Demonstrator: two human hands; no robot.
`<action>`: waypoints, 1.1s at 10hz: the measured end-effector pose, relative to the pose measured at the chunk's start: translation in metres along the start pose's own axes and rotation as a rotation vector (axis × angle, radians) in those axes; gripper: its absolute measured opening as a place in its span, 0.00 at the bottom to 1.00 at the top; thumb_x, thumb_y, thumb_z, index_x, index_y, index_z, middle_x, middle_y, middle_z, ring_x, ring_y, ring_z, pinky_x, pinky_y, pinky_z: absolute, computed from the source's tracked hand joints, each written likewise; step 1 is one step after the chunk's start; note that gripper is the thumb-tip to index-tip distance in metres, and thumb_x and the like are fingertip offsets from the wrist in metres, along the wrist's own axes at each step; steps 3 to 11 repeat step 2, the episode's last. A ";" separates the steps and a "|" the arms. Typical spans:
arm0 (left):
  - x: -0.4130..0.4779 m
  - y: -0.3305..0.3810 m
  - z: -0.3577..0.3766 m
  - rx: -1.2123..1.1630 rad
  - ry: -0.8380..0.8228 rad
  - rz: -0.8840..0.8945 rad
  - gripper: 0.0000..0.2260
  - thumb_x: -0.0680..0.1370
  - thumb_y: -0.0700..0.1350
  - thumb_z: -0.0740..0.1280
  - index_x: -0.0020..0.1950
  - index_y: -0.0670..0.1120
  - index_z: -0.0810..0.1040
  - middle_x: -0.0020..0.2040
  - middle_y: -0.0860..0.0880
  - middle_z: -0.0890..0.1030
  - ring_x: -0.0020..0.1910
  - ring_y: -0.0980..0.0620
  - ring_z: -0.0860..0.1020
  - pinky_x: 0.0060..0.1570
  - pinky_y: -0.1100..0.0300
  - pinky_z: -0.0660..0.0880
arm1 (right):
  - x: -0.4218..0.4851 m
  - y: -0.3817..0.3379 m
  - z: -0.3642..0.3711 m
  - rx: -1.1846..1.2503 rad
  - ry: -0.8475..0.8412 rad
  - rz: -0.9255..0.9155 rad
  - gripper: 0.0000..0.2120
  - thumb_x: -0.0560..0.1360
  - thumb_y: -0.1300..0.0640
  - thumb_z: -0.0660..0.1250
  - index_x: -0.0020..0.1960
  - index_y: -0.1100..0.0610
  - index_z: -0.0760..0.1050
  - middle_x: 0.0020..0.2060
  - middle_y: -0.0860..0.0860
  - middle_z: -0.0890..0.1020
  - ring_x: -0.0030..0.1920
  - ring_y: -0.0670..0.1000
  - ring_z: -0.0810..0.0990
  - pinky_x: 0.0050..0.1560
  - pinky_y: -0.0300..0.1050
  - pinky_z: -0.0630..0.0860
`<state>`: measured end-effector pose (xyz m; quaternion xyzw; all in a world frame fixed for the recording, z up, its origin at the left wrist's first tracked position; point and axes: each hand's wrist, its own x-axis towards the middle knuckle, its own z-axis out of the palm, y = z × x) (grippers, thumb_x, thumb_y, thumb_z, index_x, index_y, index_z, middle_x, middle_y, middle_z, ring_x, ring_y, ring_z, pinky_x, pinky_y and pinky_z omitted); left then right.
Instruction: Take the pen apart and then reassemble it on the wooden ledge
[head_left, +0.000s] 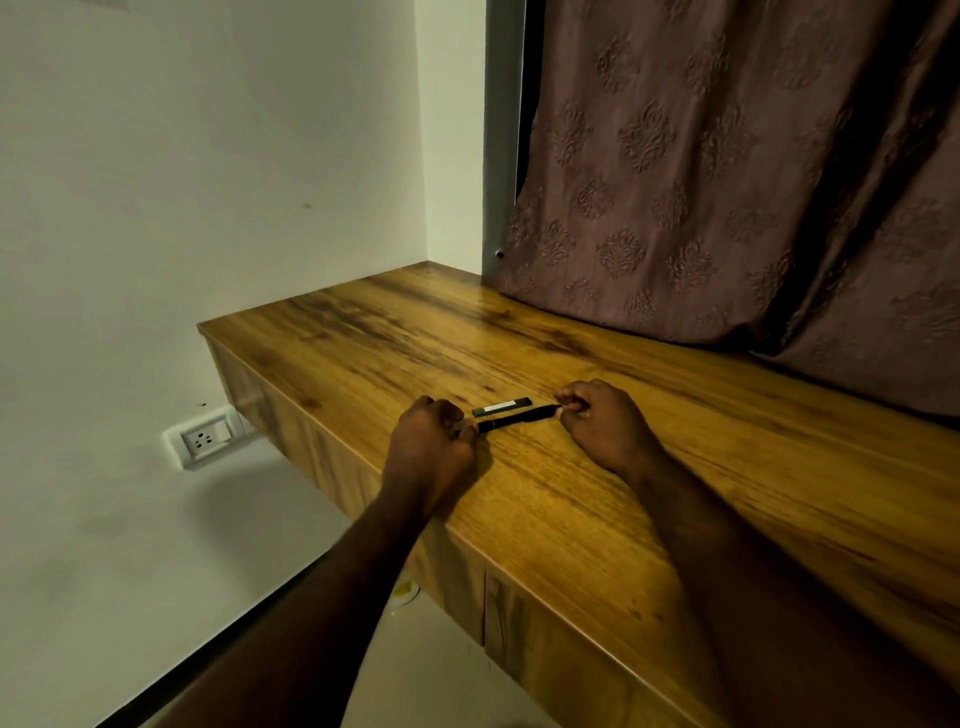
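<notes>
A black pen body (517, 419) lies across the wooden ledge (675, 467), held at both ends. My left hand (434, 441) grips its left end with curled fingers. My right hand (602, 421) pinches its right end between thumb and fingertips. Just behind the pen body lies a separate black pen cap (503, 406) with a pale label, touching neither hand. What the left fingers cover of the pen's tip is hidden.
A brown patterned curtain (727, 182) hangs along the back of the ledge on the right. The white wall (208, 156) closes the left side, with a socket (205, 439) below the ledge. The ledge's front edge runs under my left forearm.
</notes>
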<state>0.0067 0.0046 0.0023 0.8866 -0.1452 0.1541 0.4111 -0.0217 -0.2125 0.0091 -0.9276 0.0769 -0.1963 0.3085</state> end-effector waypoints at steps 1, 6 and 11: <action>-0.001 -0.001 0.000 0.016 -0.034 -0.004 0.09 0.74 0.49 0.69 0.48 0.45 0.80 0.45 0.49 0.76 0.42 0.53 0.76 0.40 0.62 0.67 | -0.001 0.004 0.002 0.026 0.021 0.018 0.12 0.74 0.55 0.67 0.57 0.52 0.81 0.49 0.49 0.80 0.50 0.49 0.80 0.54 0.51 0.78; 0.009 0.004 -0.003 -0.055 -0.031 -0.083 0.13 0.75 0.52 0.69 0.53 0.45 0.78 0.50 0.49 0.74 0.47 0.52 0.76 0.43 0.61 0.70 | 0.006 0.003 0.004 0.045 0.082 0.024 0.10 0.75 0.53 0.68 0.55 0.53 0.81 0.49 0.49 0.80 0.49 0.49 0.80 0.53 0.51 0.79; 0.009 0.004 -0.003 -0.055 -0.031 -0.083 0.13 0.75 0.52 0.69 0.53 0.45 0.78 0.50 0.49 0.74 0.47 0.52 0.76 0.43 0.61 0.70 | 0.006 0.003 0.004 0.045 0.082 0.024 0.10 0.75 0.53 0.68 0.55 0.53 0.81 0.49 0.49 0.80 0.49 0.49 0.80 0.53 0.51 0.79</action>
